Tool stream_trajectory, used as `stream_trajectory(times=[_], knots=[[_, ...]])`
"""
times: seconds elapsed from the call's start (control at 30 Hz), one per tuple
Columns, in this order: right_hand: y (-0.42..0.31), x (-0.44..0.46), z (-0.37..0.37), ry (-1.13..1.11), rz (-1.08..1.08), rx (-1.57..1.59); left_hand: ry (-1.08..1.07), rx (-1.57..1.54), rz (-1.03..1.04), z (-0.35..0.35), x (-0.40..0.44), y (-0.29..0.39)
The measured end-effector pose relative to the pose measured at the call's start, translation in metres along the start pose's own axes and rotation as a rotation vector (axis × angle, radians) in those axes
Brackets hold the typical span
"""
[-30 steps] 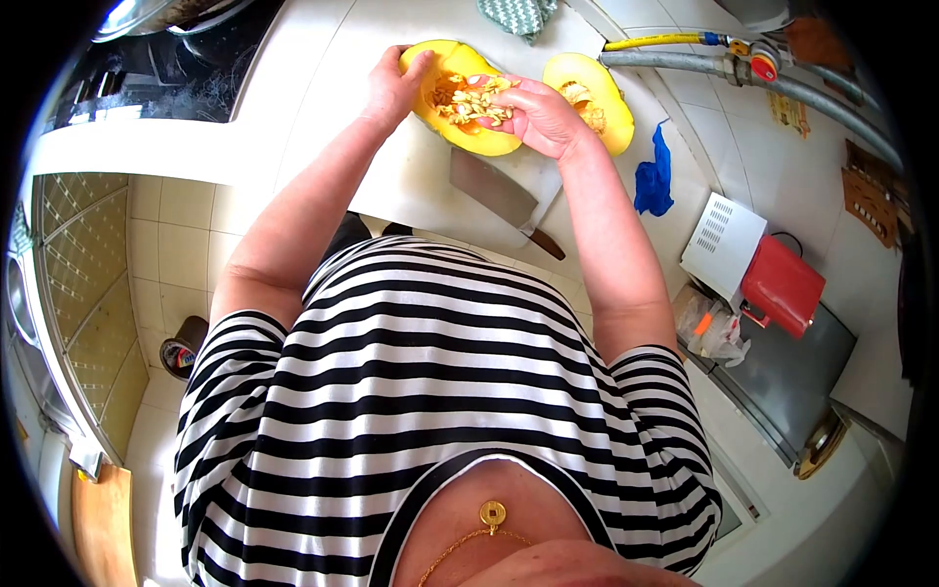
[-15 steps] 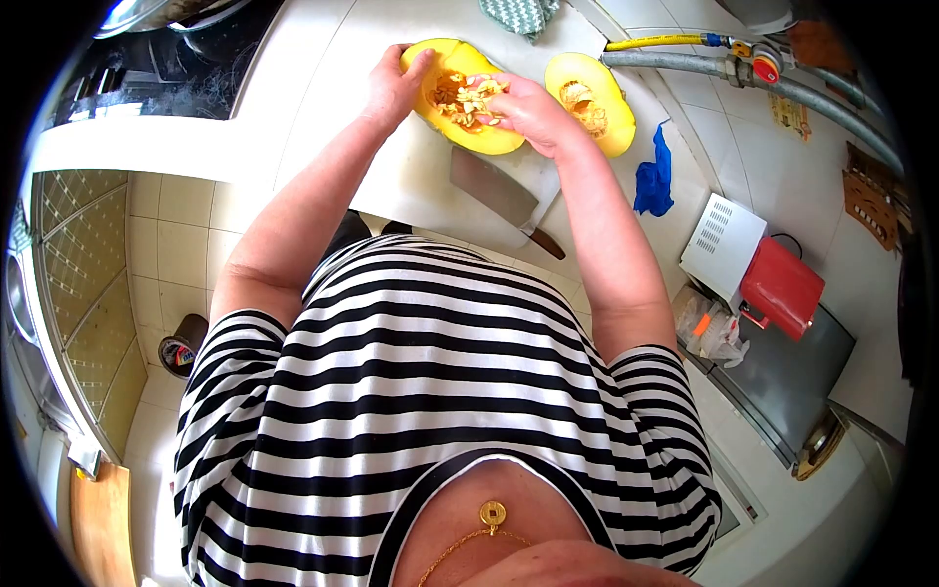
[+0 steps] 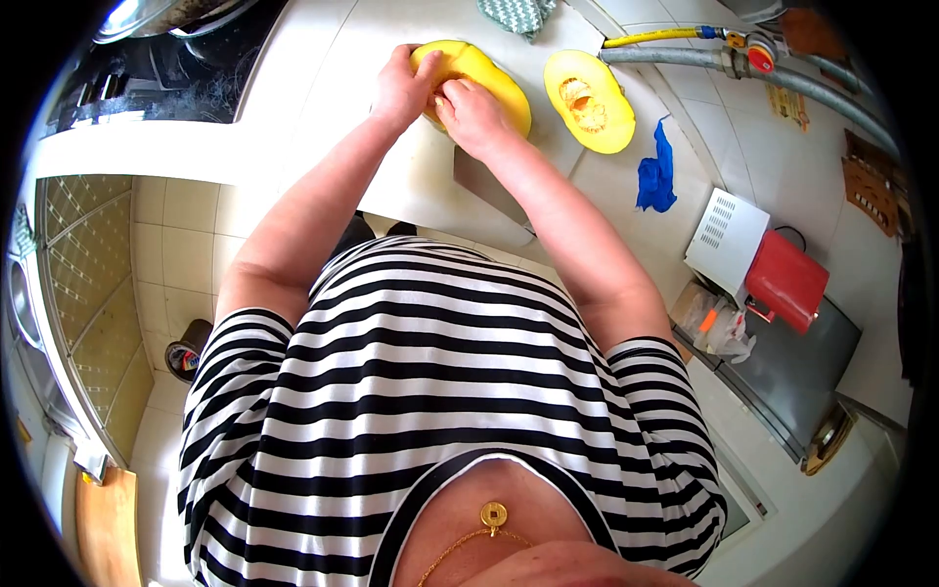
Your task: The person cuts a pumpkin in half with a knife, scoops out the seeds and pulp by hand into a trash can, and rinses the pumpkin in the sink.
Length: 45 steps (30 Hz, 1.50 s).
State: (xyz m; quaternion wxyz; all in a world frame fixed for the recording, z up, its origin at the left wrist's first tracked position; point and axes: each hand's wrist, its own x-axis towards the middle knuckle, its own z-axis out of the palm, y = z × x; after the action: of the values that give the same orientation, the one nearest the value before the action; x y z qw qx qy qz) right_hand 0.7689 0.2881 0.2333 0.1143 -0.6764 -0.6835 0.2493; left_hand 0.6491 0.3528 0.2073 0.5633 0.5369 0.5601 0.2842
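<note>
A yellow squash half (image 3: 496, 83) is tilted on the white counter, its left end held by my left hand (image 3: 403, 86), thumb over the rim. My right hand (image 3: 471, 114) reaches into the hollow with its fingers curled; what they hold is mostly hidden, with a little pale pulp at the fingertips. To the right lies the other squash half (image 3: 590, 102), cut side up, with stringy pulp in its middle. Below my right hand is a cleaver (image 3: 484, 186), partly covered by my right forearm.
A green patterned cloth (image 3: 518, 15) lies at the counter's back. Crumpled blue plastic (image 3: 656, 174) rests right of the squash. Metal pipes (image 3: 675, 58) run along the wall. A black stove (image 3: 176, 78) is at upper left, a red box (image 3: 786, 280) at right.
My right hand has moved left and deeper into the squash half, its fingers now curled. That half has tipped, and the seeds seen before are hidden. My right forearm now covers the cleaver's handle.
</note>
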Motion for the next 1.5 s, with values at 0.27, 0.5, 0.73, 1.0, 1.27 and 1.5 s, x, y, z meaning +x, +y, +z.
stream_trajectory(times=[0.27, 0.5, 0.73, 1.0, 1.27, 1.5], knots=[[0.010, -0.006, -0.010, 0.031, -0.169, 0.049, -0.037, 0.047, 0.036, 0.002, 0.016, -0.007], [0.011, -0.010, -0.038, -0.134, -0.253, -0.143, -0.066, 0.047, 0.041, 0.001, 0.019, -0.006], [0.015, 0.003, -0.013, -0.202, -0.181, -0.181, -0.070, 0.066, 0.049, -0.001, 0.013, -0.004], [0.002, 0.003, -0.029, -0.224, -0.128, -0.107, -0.082, 0.103, 0.071, 0.001, 0.009, 0.000], [0.015, 0.000, -0.050, -0.503, -0.163, -0.312, -0.195, 0.034, 0.026, -0.016, 0.010, 0.001], [0.022, -0.008, -0.058, -0.343, 0.045, -0.034, -0.876, 0.312, -0.309, -0.024, 0.016, 0.030]])
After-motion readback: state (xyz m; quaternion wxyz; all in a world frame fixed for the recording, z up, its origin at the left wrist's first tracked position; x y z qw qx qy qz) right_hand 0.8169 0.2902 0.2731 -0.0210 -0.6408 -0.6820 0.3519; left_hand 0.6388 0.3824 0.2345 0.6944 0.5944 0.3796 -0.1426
